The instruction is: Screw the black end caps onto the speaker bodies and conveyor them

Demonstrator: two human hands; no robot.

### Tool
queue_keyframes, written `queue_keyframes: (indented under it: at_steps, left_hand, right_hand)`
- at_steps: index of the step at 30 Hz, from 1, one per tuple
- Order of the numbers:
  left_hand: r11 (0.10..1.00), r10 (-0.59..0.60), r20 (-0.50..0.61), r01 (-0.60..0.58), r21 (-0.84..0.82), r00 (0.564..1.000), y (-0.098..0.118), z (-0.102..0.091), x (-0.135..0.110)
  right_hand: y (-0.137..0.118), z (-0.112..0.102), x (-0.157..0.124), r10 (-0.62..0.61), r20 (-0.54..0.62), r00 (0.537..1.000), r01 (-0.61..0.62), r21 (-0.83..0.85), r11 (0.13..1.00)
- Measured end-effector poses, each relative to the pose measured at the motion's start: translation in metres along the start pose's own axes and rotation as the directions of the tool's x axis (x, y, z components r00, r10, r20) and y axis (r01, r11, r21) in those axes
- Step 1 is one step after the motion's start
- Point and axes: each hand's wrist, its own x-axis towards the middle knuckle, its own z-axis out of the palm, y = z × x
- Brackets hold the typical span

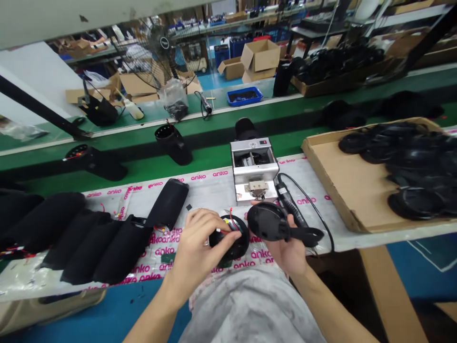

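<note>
Head view: I'm looking down from the feed at a long workbench, with a green conveyor belt (143, 147) beyond it and cardboard boxes (260, 57) and a standing fan (150, 52) farther back.
Bench: a white mat with pink lettering (214, 190) covers it, and a small metal machine (254, 162) stands at its back edge.
Right side: a cardboard tray (321, 176) holds a heap of black round caps (414, 157).
Left side: black sleeves (121, 252) lie side by side on the mat, with red wires showing at their ends.
Belt: two black cylinders (173, 144) stand or lie apart, well beyond the mat.
Left hand (198, 243): its fingers (221, 229) are pinched together on the red and white wires (232, 224) at the middle of a round black disc (228, 245), which sits low over the mat.
Right hand (289, 250): its fingers (291, 233) curl around a black cap (264, 221) with a flat stem, holding it up beside the disc.
Progress: I see the disc and cap apart, not joined, and the heap in the tray looks untouched.
Room: the corded screwdriver (291, 205) lies just behind the right hand; the mat's front edge runs close under both hands, and bare mat lies in front of the machine.
</note>
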Motion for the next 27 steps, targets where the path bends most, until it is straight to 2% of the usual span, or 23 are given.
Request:
queue_keyframes:
  at_steps: [4, 8, 10, 14, 16, 19, 27]
  left_hand:
    - [0.974, -0.228, -0.158, 0.225, -0.037, 0.961, -0.003, 0.018, -0.003]
    - [0.955, -0.297, -0.195, 0.289, -0.066, 0.935, -0.005, 0.024, -0.009]
    - [0.963, -0.270, -0.195, 0.267, -0.039, 0.943, -0.004, 0.023, -0.007]
    - [0.988, -0.068, -0.176, 0.091, 0.124, 0.982, 0.000, 0.018, 0.001]
    - [0.984, -0.020, -0.146, 0.045, 0.172, 0.989, 0.003, 0.016, 0.003]
    - [0.984, 0.002, -0.130, 0.021, 0.175, 0.992, 0.008, 0.016, 0.003]
    - [0.998, -0.048, -0.135, 0.043, -0.043, 0.990, 0.011, 0.029, -0.003]
  right_hand:
    - [0.005, 0.013, 0.000, -0.006, -0.061, 0.998, 0.012, 0.086, 0.996]
    - [0.007, 0.016, -0.003, -0.002, -0.105, 0.994, 0.016, 0.136, 0.991]
    - [0.004, 0.018, -0.004, -0.010, -0.110, 0.994, 0.027, 0.152, 0.988]
    - [-0.004, 0.022, -0.003, -0.036, -0.077, 0.996, 0.048, 0.160, 0.986]
    - [-0.007, 0.024, -0.003, -0.042, -0.055, 0.998, 0.050, 0.155, 0.987]
    - [-0.007, 0.026, -0.001, -0.053, -0.047, 0.998, 0.059, 0.139, 0.988]
    - [-0.015, 0.028, 0.012, -0.129, -0.082, 0.988, 0.131, 0.015, 0.991]
